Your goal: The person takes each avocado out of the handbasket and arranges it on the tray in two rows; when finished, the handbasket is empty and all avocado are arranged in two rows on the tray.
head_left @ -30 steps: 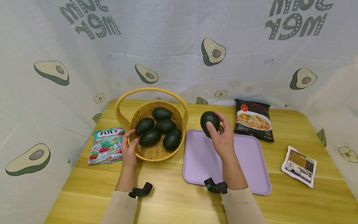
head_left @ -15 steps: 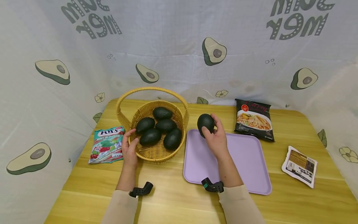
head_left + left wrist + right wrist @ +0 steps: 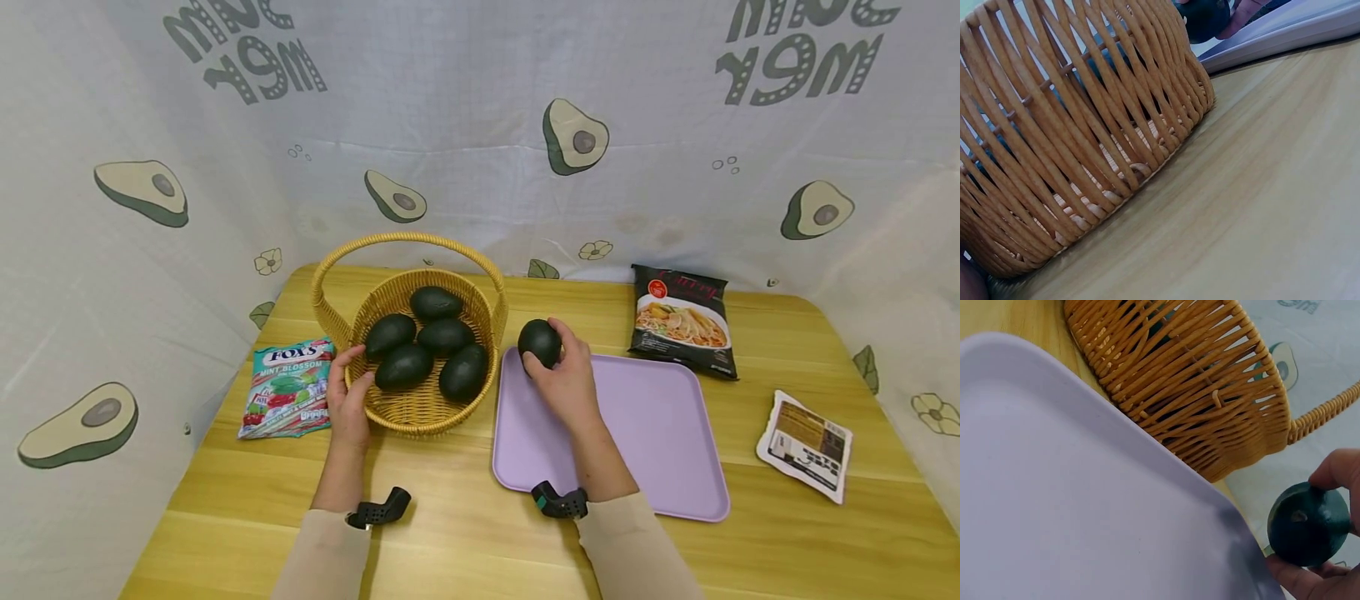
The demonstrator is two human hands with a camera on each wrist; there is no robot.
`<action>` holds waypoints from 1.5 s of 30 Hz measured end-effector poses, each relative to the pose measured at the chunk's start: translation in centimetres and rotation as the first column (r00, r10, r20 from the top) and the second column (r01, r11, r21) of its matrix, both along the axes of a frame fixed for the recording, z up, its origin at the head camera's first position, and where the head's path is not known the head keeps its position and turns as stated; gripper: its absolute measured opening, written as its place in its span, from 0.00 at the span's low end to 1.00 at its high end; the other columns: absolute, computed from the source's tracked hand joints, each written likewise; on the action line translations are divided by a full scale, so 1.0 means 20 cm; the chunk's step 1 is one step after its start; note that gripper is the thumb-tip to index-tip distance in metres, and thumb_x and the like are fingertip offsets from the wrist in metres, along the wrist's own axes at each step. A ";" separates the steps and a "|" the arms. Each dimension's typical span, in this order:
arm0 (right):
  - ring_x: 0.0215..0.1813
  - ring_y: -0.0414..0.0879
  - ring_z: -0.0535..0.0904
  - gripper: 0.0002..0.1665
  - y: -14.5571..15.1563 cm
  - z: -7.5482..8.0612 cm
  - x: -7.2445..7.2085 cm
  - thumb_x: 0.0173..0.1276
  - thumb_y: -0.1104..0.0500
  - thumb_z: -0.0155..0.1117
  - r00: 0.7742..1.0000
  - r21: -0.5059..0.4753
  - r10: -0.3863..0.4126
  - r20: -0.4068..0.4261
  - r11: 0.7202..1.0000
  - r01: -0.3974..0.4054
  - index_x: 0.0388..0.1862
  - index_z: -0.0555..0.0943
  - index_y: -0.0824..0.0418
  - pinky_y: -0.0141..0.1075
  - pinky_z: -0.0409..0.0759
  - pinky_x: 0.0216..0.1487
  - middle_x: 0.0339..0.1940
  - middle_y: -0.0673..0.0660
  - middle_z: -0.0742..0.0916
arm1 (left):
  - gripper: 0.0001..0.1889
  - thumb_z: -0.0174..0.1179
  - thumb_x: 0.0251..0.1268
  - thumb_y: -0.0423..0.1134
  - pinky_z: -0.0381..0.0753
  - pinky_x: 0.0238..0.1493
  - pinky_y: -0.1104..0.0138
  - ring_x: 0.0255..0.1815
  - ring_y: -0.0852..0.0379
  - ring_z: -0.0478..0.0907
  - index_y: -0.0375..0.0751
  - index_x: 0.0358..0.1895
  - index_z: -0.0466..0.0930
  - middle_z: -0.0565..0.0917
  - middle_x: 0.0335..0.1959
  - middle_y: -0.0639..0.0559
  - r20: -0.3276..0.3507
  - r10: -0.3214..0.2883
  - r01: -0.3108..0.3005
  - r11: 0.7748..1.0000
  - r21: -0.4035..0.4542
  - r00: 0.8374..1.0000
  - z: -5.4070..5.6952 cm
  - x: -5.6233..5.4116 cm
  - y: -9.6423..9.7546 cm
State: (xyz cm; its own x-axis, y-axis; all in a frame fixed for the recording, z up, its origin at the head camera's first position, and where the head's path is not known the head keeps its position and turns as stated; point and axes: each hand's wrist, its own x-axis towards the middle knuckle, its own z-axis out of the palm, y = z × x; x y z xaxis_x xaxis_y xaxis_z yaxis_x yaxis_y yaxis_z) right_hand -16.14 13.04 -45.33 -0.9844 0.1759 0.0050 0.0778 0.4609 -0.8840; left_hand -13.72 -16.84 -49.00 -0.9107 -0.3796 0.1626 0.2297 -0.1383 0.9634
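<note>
The right hand [image 3: 567, 379] gripped a dark avocado [image 3: 538, 342] near a corner of the lilac tray [image 3: 652, 433]. The left hand [image 3: 349, 410], thumb and forefinger spread wide, touched the basket [image 3: 429, 428].

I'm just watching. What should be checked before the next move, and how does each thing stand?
1. Avocado held: ok, the right hand has it between thumb and fingers.
2. Avocado resting on the lilac tray: cannot tell; it appears over the far left corner, contact unclear.
3. Wicker basket upright: ok, with the left hand touching its side.
4. Other avocados inside the basket: ok, five show.
5. Curry noodle packet apart from the tray: cannot tell; their edges meet in the head view.
</note>
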 end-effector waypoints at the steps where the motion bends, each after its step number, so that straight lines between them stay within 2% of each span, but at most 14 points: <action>1: 0.57 0.62 0.75 0.42 0.00 0.00 0.00 0.65 0.56 0.67 1.000 0.004 0.007 0.003 1.000 -0.007 0.78 0.66 0.54 0.53 0.75 0.59 0.69 0.71 0.70 | 0.22 0.48 0.64 0.25 0.46 0.77 0.51 0.75 0.55 0.56 0.32 0.61 0.74 0.71 0.66 0.48 -0.001 -0.003 0.003 1.000 0.002 1.000 0.00 0.00 0.00; 5: 0.61 0.63 0.74 0.44 -0.01 0.00 0.00 0.63 0.58 0.65 1.000 0.026 0.030 0.010 0.999 -0.030 0.79 0.65 0.54 0.56 0.73 0.62 0.71 0.71 0.69 | 0.23 0.48 0.61 0.25 0.47 0.76 0.51 0.75 0.55 0.55 0.34 0.61 0.75 0.69 0.67 0.48 -0.008 -0.022 0.022 1.000 0.016 1.000 0.00 0.01 0.00; 9: 0.64 0.65 0.73 0.44 -0.01 0.00 0.01 0.63 0.56 0.68 0.999 0.061 0.035 0.016 0.997 -0.035 0.78 0.65 0.54 0.59 0.71 0.66 0.70 0.71 0.69 | 0.24 0.48 0.60 0.25 0.48 0.76 0.52 0.75 0.56 0.55 0.37 0.61 0.75 0.68 0.68 0.47 -0.010 -0.036 0.037 0.999 0.019 0.999 0.00 0.01 0.00; 12: 0.64 0.65 0.73 0.45 -0.01 0.00 0.01 0.63 0.54 0.72 0.999 0.076 0.039 0.031 0.996 -0.041 0.78 0.67 0.54 0.59 0.70 0.67 0.68 0.71 0.69 | 0.24 0.48 0.59 0.25 0.48 0.75 0.52 0.75 0.55 0.54 0.35 0.61 0.74 0.68 0.68 0.47 -0.011 -0.037 0.037 0.999 0.009 0.999 0.00 0.01 0.00; 18: 0.58 0.63 0.75 0.45 -0.03 0.00 0.01 0.60 0.51 0.76 0.996 0.104 0.076 0.047 0.991 -0.080 0.75 0.69 0.52 0.57 0.72 0.63 0.65 0.70 0.70 | 0.24 0.48 0.60 0.26 0.47 0.76 0.52 0.75 0.56 0.55 0.33 0.62 0.73 0.69 0.68 0.47 -0.009 -0.022 0.022 1.000 -0.007 1.000 0.00 0.01 0.00; 25: 0.55 0.60 0.76 0.44 -0.04 0.00 0.02 0.61 0.50 0.76 0.990 0.151 0.117 0.082 0.980 -0.128 0.75 0.70 0.49 0.55 0.76 0.59 0.64 0.67 0.71 | 0.25 0.48 0.60 0.26 0.46 0.76 0.53 0.75 0.59 0.55 0.28 0.63 0.70 0.69 0.68 0.48 -0.005 -0.018 0.018 1.000 -0.013 1.000 0.00 0.01 0.00; 35: 0.55 0.59 0.75 0.45 -0.03 -0.01 0.02 0.62 0.47 0.75 0.987 0.175 0.124 0.102 0.975 -0.140 0.77 0.68 0.47 0.55 0.75 0.58 0.64 0.66 0.71 | 0.25 0.48 0.60 0.27 0.45 0.78 0.51 0.76 0.57 0.54 0.28 0.63 0.69 0.68 0.70 0.43 0.007 -0.023 0.023 0.999 -0.027 1.000 0.00 0.01 0.00; 45: 0.56 0.58 0.75 0.45 -0.02 -0.01 0.02 0.63 0.47 0.74 0.988 0.181 0.126 0.083 0.974 -0.140 0.76 0.68 0.50 0.53 0.74 0.56 0.65 0.65 0.72 | 0.24 0.48 0.61 0.27 0.44 0.78 0.50 0.78 0.54 0.53 0.29 0.63 0.70 0.68 0.69 0.45 0.007 -0.022 0.022 0.999 -0.025 1.000 -0.01 0.01 0.00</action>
